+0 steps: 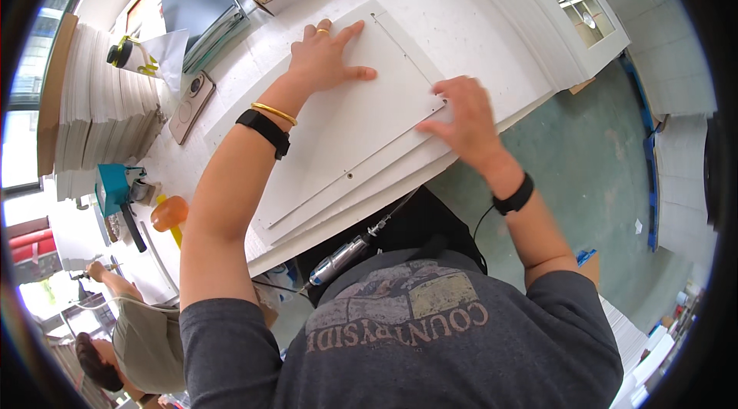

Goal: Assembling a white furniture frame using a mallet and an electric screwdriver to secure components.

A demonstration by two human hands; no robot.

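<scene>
Left fingers splay, empty, on a white panel; right fingers part at its corner, grip unclear; shirt lettered.

Before me stands a white tabletop; grey-green floor spreads to my right, bright windows to my left.

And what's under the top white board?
Edges of more white boards stick out beneath the top board, with the table under them. The left hand rests on top. Whatever else is under there is covered, so I can't tell.
</scene>
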